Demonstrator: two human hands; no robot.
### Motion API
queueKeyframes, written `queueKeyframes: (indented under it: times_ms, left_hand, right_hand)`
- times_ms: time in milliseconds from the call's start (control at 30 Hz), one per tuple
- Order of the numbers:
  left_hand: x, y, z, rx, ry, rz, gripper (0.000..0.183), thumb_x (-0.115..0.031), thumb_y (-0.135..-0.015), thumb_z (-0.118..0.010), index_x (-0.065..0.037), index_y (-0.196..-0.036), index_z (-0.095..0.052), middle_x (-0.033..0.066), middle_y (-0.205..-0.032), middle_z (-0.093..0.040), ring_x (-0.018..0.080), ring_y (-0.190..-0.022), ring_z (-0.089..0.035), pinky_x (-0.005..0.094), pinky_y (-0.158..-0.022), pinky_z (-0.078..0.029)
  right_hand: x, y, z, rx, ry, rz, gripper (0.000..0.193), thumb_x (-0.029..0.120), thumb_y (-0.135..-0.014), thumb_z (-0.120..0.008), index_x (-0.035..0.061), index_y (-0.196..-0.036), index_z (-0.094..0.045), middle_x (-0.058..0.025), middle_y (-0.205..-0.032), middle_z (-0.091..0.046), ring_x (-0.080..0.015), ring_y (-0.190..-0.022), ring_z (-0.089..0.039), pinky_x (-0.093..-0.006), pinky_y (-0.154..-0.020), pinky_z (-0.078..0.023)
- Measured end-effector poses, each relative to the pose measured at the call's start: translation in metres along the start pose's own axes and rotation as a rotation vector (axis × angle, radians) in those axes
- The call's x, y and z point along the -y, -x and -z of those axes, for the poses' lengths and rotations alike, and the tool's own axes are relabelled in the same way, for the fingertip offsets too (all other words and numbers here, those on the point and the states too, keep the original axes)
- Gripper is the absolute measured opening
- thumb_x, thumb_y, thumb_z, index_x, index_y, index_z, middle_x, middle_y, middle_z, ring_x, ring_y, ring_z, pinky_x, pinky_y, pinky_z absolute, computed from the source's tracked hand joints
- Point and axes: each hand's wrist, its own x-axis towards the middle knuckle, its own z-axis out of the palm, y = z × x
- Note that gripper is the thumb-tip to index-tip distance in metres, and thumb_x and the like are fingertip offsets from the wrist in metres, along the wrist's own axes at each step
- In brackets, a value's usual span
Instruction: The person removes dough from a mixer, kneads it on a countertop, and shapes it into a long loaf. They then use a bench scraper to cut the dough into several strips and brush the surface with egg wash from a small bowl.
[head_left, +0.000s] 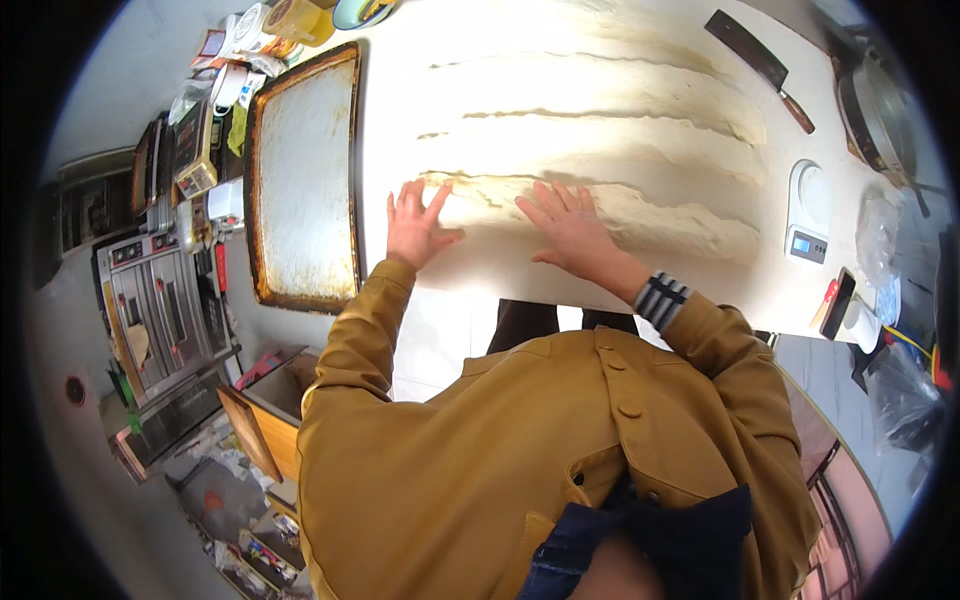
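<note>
Several long pale strips of dough lie side by side across the white table, running left to right. Both my hands rest on the nearest dough strip (670, 222). My left hand (418, 225) touches its left end with the fingers spread. Farther right along the same strip, my right hand (570, 228) lies with its fingers stretched out over the dough. Neither hand grips anything. Behind this strip is another dough strip (600, 145), with a dark gap between parts of the two.
A worn baking tray (305, 180) stands at the table's left. At the far right lies a cleaver (750, 50); nearer are a digital scale (808, 205) and a phone (838, 303). A pan (885, 110) sits by the right edge. Jars (300, 20) crowd the far left.
</note>
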Motion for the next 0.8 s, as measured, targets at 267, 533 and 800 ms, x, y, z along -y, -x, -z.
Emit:
queueKeyframes:
  times_ms: [267, 533, 800]
  left_hand:
    - [0.051, -0.024, 0.010, -0.002, 0.180, -0.259, 0.068, -0.025, -0.065, -0.086, -0.017, -0.126, -0.056, 0.0114, -0.103, -0.056, 0.0308, -0.088, -0.060, 0.0412, -0.068, -0.053]
    - [0.085, 0.007, 0.043, 0.238, 0.227, -0.281, 0.068, -0.030, -0.072, -0.082, -0.019, -0.134, -0.054, 0.0135, -0.113, -0.054, 0.0366, -0.107, -0.053, 0.0479, -0.093, -0.043]
    - [0.042, -0.095, 0.021, -0.197, 0.196, -0.451, 0.085, -0.041, -0.074, -0.079, -0.015, -0.145, -0.042, 0.0173, -0.139, -0.046, 0.0382, -0.124, -0.045, 0.0500, -0.103, -0.037]
  right_hand:
    - [-0.003, -0.045, 0.006, 0.160, -0.121, -0.178, 0.067, 0.027, -0.078, -0.077, 0.0160, -0.138, -0.048, -0.0139, -0.114, -0.059, -0.0339, -0.107, -0.056, -0.0441, -0.087, -0.048]
    - [0.024, -0.050, 0.013, 0.223, -0.036, 0.038, 0.069, 0.032, -0.077, -0.078, 0.0150, -0.138, -0.050, -0.0138, -0.129, -0.054, -0.0344, -0.126, -0.045, -0.0484, -0.106, -0.035]
    - [0.003, -0.132, 0.009, -0.064, 0.245, -0.082, 0.094, 0.035, -0.065, -0.086, 0.0174, -0.145, -0.041, -0.0168, -0.146, -0.041, -0.0375, -0.136, -0.036, -0.0524, -0.113, -0.028]
